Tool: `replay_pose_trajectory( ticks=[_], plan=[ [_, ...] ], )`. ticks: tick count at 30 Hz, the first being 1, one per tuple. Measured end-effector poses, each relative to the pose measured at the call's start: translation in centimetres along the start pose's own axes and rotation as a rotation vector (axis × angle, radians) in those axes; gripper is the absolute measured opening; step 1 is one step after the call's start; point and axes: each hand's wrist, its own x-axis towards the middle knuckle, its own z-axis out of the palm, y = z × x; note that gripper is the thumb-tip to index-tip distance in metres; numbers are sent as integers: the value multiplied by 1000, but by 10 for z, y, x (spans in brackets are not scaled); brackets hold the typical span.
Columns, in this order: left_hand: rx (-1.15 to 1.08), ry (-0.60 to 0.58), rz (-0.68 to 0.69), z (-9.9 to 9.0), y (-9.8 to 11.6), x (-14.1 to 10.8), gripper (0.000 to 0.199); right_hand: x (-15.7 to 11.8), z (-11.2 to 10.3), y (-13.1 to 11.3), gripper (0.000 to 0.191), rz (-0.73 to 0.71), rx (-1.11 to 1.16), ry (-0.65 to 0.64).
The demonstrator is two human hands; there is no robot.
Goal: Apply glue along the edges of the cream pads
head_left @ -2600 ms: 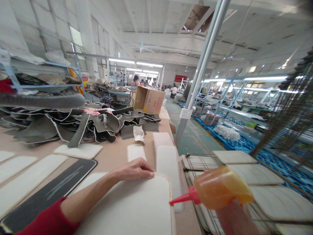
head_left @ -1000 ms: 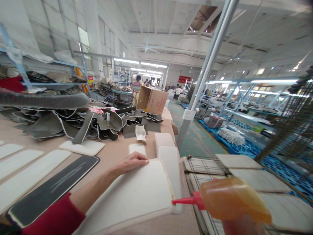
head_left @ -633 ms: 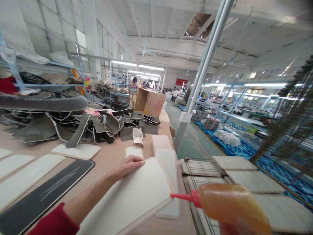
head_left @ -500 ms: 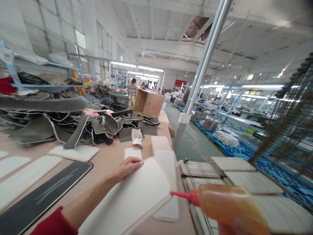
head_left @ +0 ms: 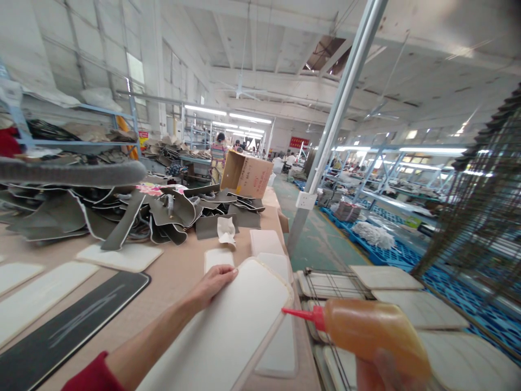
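A white board (head_left: 228, 320) with rounded corners is tilted above the brown table (head_left: 163, 260). My left hand (head_left: 217, 282) pinches its upper left edge between thumb and fingers. At the lower right, my right hand (head_left: 378, 372) is wrapped round a squeeze bottle (head_left: 374, 331) of amber liquid, partly cut off by the frame. The bottle's red nozzle (head_left: 299, 313) points left, its tip at the board's right edge. A glossy strip runs along the edge near the upper right corner. Under the held board, another white board (head_left: 280, 342) lies on the table.
A black panel (head_left: 81, 320) and white boards (head_left: 49, 293) lie to the left. Grey cut pieces (head_left: 61, 212) are heaped behind them, near a cardboard box (head_left: 246, 174). Right of the table, more boards (head_left: 419, 301) rest by a wire rack (head_left: 334, 282). A metal post (head_left: 301, 217) stands beyond.
The nozzle tip has shifted slightly up along the board's right edge, and the bottle has moved left. The held board has turned a little, its right corner now farther right and higher.
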Motion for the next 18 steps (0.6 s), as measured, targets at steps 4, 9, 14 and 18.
replay_pose_trajectory(
  ticks=[4, 9, 14, 18],
  plan=[
    [-17, 26, -17, 1, 0, -2, 45, 1, 13, -6, 59, -10, -49, -15],
    [-32, 33, -33, 0, -4, -1, 46, -2, 24, -8, 53, 63, 6, -2],
    [-57, 15, -51, -2, -6, -2, 47, 6, 25, -3, 52, 108, 65, -36],
    [-66, -12, -68, -4, -6, -4, 47, 3, 35, -6, 36, 113, 79, -45]
  ],
)
